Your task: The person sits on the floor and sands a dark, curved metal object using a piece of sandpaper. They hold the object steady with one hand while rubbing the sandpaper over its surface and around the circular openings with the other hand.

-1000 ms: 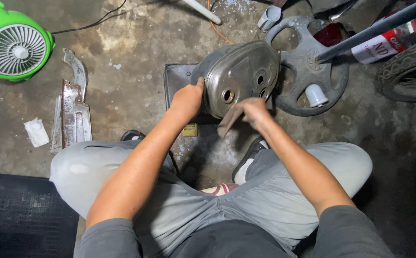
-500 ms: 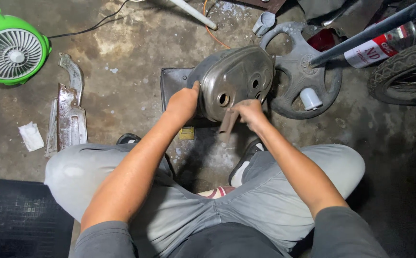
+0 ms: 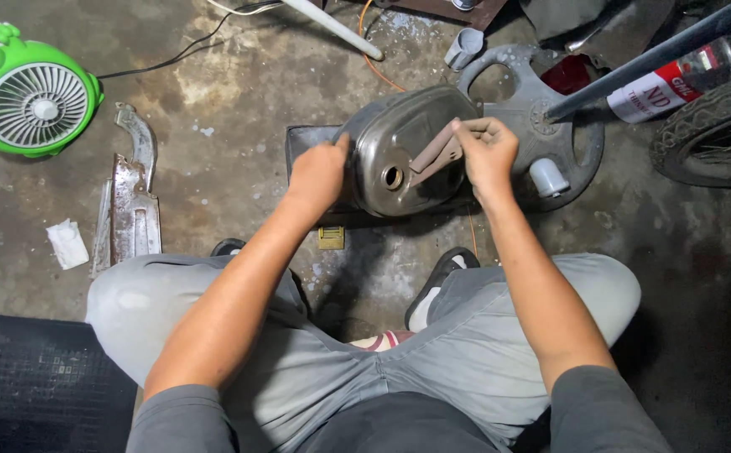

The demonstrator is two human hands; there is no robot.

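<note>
Left hand [image 3: 319,172] steadies grey metal tank [image 3: 399,143]; right hand [image 3: 487,151] presses brown sandpaper strip [image 3: 434,155].

A clear plastic bottle [image 3: 676,80] with a white and red label lies on its side well to the right of the grey metal tank [image 3: 399,151], partly behind a dark metal bar. A small yellowish flat packet [image 3: 330,237] lies on the floor just below the tank. No signs or screens show.

Green fan [image 3: 28,99], rusty metal bracket [image 3: 129,210], white rag [image 3: 67,243], grey wheel [image 3: 541,126], tyre [image 3: 713,126]
</note>
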